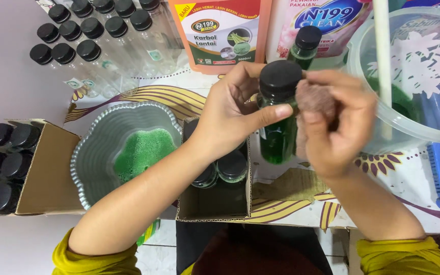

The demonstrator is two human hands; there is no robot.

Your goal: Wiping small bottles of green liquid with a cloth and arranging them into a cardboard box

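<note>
Holding a green bottle (277,119), left hand (227,119) fingers wrap it tight; right hand (339,125) pinches a cloth (315,97) at 3 o'clock. Wet glass could slip.

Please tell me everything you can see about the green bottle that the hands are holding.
The bottle is small, clear plastic, filled with green liquid and closed by a black screw cap. It is held upright above the middle cardboard box. The left hand grips its side; the right hand presses a brownish cloth against it.
</note>
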